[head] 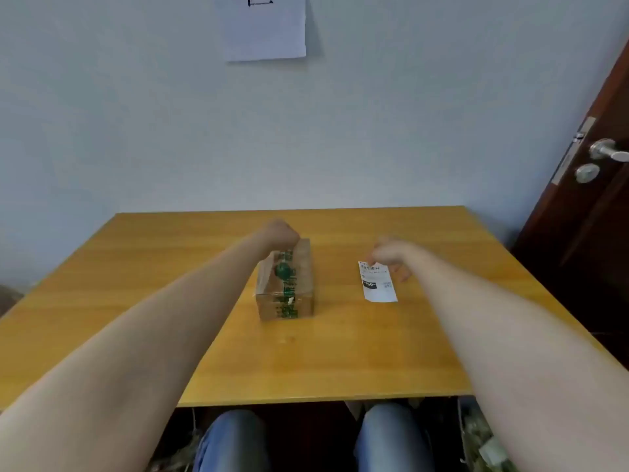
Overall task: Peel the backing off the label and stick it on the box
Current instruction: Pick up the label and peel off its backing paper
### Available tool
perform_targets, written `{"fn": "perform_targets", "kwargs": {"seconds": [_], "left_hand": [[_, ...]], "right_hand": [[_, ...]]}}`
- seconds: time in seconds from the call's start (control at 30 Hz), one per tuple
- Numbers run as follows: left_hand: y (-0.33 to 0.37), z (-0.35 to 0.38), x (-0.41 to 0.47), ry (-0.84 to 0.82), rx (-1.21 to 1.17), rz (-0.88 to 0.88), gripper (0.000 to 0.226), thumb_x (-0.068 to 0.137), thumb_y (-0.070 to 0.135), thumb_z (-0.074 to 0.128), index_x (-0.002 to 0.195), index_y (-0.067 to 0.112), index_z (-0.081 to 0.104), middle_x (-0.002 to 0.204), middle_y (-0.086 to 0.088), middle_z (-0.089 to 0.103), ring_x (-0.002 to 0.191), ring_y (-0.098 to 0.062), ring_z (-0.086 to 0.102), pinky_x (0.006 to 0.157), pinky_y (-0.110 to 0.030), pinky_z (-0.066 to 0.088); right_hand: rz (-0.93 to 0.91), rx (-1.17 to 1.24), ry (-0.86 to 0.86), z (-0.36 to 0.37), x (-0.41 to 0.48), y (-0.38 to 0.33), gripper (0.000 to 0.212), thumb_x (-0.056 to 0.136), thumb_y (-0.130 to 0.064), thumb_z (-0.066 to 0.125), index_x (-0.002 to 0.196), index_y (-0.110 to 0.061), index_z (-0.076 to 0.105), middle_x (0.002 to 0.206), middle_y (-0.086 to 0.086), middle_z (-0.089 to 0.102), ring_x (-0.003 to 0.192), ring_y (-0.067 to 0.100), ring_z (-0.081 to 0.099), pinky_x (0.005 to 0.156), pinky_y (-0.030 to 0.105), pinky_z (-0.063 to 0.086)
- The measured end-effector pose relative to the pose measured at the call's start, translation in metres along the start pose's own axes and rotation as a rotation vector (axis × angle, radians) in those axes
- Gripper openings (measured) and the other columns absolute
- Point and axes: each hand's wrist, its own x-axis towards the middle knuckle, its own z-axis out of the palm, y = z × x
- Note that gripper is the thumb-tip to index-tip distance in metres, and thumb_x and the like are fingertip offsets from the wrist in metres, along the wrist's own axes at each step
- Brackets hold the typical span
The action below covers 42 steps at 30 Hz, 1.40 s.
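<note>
A small cardboard box point(287, 287) sealed with green-printed tape stands in the middle of the wooden table point(170, 284). My left hand point(280, 233) rests on the box's far end, fingers curled over it. To the right lies a white label point(377, 284) with a barcode and black print, flat on the table. My right hand point(391, 255) is at the label's far end, fingertips touching or pinching that edge; the exact grip is hidden by the hand.
The table's far edge meets a pale wall with a sheet of paper point(263, 27) taped above. A dark wooden door point(585, 206) with a metal handle stands at the right. My knees in jeans point(235, 441) show below the table's near edge.
</note>
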Motion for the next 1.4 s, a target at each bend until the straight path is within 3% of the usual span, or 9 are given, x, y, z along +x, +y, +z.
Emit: {"fn": "perform_targets", "kwargs": {"seconds": [0.1,0.2,0.43,0.6,0.73,0.83,0.97,1.17,1.4], "left_hand": [[-0.006,0.011,0.008,-0.069,0.155,-0.071,0.026,0.093,0.01,0.058,0.118,0.011,0.067,0.119,-0.015,0.055,0.1,-0.032,0.052,0.069,-0.04,0.05],[-0.012,0.024,0.008,-0.082,0.168,-0.109,0.011,0.092,0.016,0.061,0.102,0.018,0.064,0.146,-0.02,0.036,0.14,-0.04,0.03,0.107,-0.051,0.045],[-0.02,0.028,0.028,-0.135,0.138,-0.127,0.068,0.094,0.041,0.07,0.153,0.024,0.042,0.156,-0.015,0.018,0.15,-0.034,0.018,0.114,-0.05,0.041],[-0.027,0.032,0.027,-0.136,0.11,-0.153,0.069,0.095,0.049,0.068,0.155,0.031,0.039,0.156,-0.01,0.015,0.145,-0.037,0.029,0.102,-0.058,0.051],[-0.028,0.036,0.025,-0.146,0.08,-0.13,0.067,0.093,0.049,0.07,0.152,0.033,0.041,0.157,-0.009,0.013,0.145,-0.038,0.031,0.103,-0.059,0.051],[-0.024,0.041,0.017,-0.172,0.06,-0.109,0.065,0.093,0.048,0.071,0.15,0.034,0.044,0.153,-0.007,0.015,0.144,-0.036,0.031,0.101,-0.059,0.052],[-0.017,0.034,0.016,-0.099,0.051,0.003,0.026,0.097,0.037,0.066,0.121,0.027,0.063,0.136,-0.004,0.042,0.124,-0.032,0.049,0.102,-0.046,0.049],[0.013,-0.002,-0.001,0.091,-0.695,0.093,0.043,0.1,0.043,0.063,0.13,0.012,0.066,0.123,-0.001,0.07,0.107,-0.023,0.067,0.085,-0.043,0.061],[0.017,-0.017,-0.012,0.327,-0.699,0.175,0.012,0.094,0.016,0.072,0.089,0.005,0.076,0.093,-0.011,0.081,0.071,-0.024,0.078,0.072,-0.039,0.067]], "right_hand": [[0.054,-0.086,-0.009,0.003,0.008,0.005,0.053,0.107,-0.017,0.06,0.158,-0.006,0.046,0.161,0.018,0.048,0.123,0.033,0.054,0.093,0.044,0.048],[0.128,-0.12,-0.092,0.016,0.023,0.013,0.068,0.106,-0.024,0.066,0.165,-0.009,0.036,0.169,0.016,0.038,0.149,0.038,0.045,0.103,0.048,0.047],[0.174,-0.249,-0.008,0.05,0.092,0.03,0.063,0.082,-0.044,0.083,0.139,-0.027,0.062,0.14,0.007,0.055,0.142,0.035,0.037,0.093,0.04,0.038],[0.175,-0.003,0.063,0.053,0.081,0.027,0.069,0.088,-0.02,0.086,0.15,-0.019,0.054,0.15,0.011,0.056,0.141,0.033,0.048,0.112,0.043,0.047],[0.177,0.337,0.176,0.054,0.081,0.031,0.068,0.097,0.0,0.067,0.157,-0.021,0.042,0.147,0.011,0.057,0.112,0.031,0.059,0.091,0.043,0.056],[0.134,0.678,0.258,0.045,0.073,0.021,0.078,0.096,0.005,0.068,0.161,-0.021,0.034,0.151,0.013,0.056,0.121,0.035,0.064,0.091,0.046,0.059],[-0.013,1.035,0.263,0.02,0.05,-0.005,0.074,0.095,0.002,0.071,0.16,-0.02,0.041,0.144,0.014,0.063,0.106,0.034,0.068,0.066,0.038,0.056],[-0.259,1.054,0.088,0.0,0.022,-0.044,0.056,0.095,-0.004,0.074,0.145,-0.024,0.059,0.131,0.01,0.074,0.106,0.031,0.075,0.068,0.038,0.058],[-0.345,0.821,0.259,0.001,0.008,-0.077,0.045,0.09,-0.011,0.08,0.128,-0.018,0.057,0.121,0.006,0.068,0.104,0.024,0.069,0.08,0.036,0.056]]}}
